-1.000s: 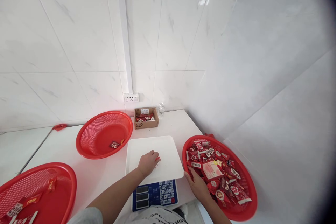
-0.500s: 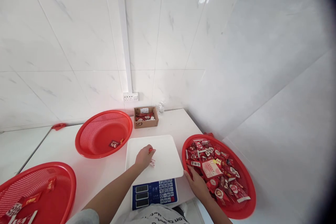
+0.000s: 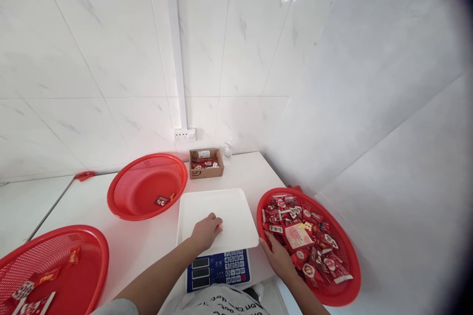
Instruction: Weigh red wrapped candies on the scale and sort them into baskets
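My left hand is over the white weighing tray of a scale, fingers curled together. A sliver of a small red-and-white wrapped packet peeks out at the fingertips; the rest of it is hidden by the hand. My right hand grips the near left rim of a red plastic basket, fingers over the edge. Inside that basket lie many red packets and a pink card-like packet. Below the tray shows the scale's blue keypad panel.
A second red basket with a few small packets stands behind left. Another red basket holding several packets is at the near left. At the wall are a cardboard box of packets and a clear plastic item.
My left hand has moved slightly right and down on the tray, covering the packet that lay there in view. My right hand stays on the basket rim.
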A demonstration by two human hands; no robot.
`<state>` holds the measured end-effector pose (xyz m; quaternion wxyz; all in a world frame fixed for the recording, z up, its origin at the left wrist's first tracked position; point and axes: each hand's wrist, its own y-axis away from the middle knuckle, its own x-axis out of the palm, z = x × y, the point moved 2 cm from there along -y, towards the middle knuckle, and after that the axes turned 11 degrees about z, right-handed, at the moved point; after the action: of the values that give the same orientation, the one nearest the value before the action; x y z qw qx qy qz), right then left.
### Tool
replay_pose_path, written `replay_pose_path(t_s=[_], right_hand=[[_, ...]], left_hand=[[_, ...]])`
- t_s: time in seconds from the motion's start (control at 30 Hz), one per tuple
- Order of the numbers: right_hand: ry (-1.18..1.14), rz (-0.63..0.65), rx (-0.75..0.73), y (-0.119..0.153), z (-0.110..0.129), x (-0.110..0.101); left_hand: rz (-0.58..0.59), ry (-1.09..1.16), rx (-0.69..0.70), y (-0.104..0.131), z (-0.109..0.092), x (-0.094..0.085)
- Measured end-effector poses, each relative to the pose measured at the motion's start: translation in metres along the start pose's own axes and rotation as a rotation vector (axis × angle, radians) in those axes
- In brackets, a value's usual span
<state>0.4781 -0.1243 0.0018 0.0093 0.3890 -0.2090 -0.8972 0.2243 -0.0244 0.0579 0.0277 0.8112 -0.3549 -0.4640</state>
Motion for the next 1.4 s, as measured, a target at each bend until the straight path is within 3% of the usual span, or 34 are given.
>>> replay_pose_path(t_s=[0.2,0.4,0.6,0.77,0.93,1.23,1.4], right_hand=[[-0.002,-0.009,0.007,-0.001,-0.001,0.0],[-0.008,0.01,0.005,-0.001,0.0,0.0],[-0.024,-0.003,0.002,-0.001,-0.001,0.0],[0.0,0.008,0.003,0.0,0.001,0.0],[0.012,0.007,0.016,-0.001,0.001,0.0],[-0.017,-0.002,0.001,-0.002,-0.002,0.002],[-0.025,-0.014,-0.002,-0.002,-0.003,0.001]], left_hand=[[0.084,-0.22,-0.045,0.001,-0.005,0.011],[0.083,-0.239,-0.088,0.002,-0.006,0.01],[0.045,-0.103,-0.105,0.006,0.002,0.013],[-0.076,0.194,-0.121,0.006,0.011,0.007],[-0.252,0.63,-0.16,0.003,0.031,-0.017],[-0.534,1.348,-0.22,0.02,0.079,-0.089],[-0.713,1.635,-0.296,0.029,0.099,-0.111]])
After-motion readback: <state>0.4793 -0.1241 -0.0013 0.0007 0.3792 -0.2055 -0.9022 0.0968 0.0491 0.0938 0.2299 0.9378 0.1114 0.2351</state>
